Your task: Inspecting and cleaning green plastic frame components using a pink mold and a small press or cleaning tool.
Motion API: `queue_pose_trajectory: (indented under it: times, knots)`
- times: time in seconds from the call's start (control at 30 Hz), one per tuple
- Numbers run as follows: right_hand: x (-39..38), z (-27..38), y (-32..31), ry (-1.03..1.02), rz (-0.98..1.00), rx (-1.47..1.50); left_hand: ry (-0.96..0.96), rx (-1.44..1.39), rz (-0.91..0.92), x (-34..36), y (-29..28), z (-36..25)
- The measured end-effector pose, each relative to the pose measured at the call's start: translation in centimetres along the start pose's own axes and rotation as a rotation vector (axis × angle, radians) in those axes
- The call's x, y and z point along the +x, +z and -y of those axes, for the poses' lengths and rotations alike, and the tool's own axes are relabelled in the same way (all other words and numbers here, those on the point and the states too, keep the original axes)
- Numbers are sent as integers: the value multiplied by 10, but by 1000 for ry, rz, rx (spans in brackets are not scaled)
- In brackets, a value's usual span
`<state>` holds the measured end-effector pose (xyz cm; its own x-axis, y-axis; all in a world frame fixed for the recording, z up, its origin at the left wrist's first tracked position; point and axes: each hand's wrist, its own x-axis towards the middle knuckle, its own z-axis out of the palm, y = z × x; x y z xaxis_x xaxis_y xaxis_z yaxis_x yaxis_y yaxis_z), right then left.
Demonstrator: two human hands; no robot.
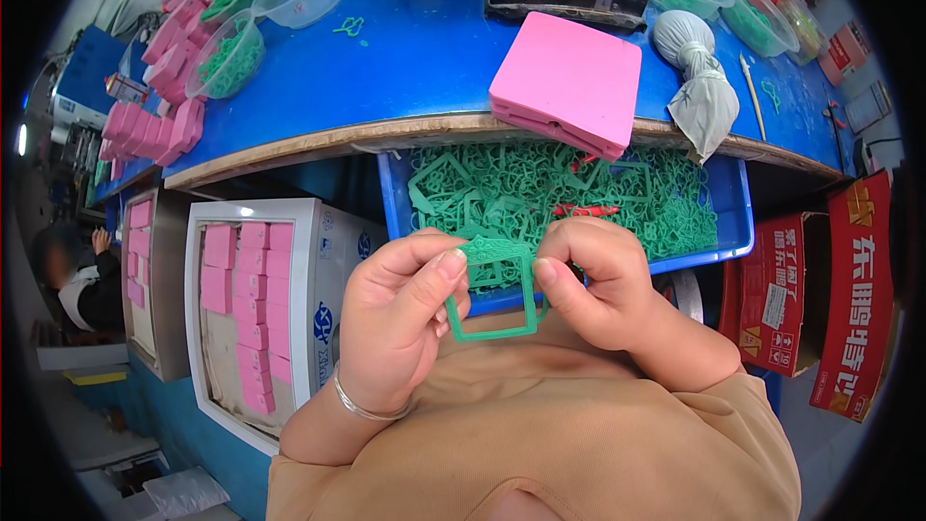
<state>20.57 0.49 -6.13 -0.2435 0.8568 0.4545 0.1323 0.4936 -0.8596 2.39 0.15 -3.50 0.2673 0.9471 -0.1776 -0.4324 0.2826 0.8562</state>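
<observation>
A small green rectangular frame [494, 335], with an ornamented top edge, is held up in front of my chest. My left hand [405, 299] pinches its upper left corner between thumb and fingers. At the upper right corner, my right hand [600, 280] grips it the same way. Just beyond my hands stands a blue tray [738, 222], heaped with green scraps [666, 212] of thin moulded material. A pair of red-handled pliers or cutters [584, 210] lies partly among the scraps. Their exact kind is hard to make out.
The blue workbench [405, 58] carries a pink block mould [569, 72], a tied grey cloth bag [690, 68], a stick-like tool [752, 96] and clear bowls [231, 63] of green pieces. Left stands a white cabinet [299, 309] of pink blocks; right, a red carton [781, 280]. Another person [87, 275] sits far left.
</observation>
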Motion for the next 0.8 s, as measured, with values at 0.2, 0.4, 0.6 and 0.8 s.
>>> queue_pose_trajectory:
  times: [0.2,0.4,0.6,0.8]
  knots:
    - [0,-2,0,-7,3,66,27,48,-7,1,3,-1]
    - [0,-1,-5,-34,59,80,4,19,-51,2,4,-3]
    - [-1,-1,-6,9,29,96,-34,9,-93,2,6,-4]
    - [-3,2,-8,103,-57,190,-33,-13,-30,3,1,-3]
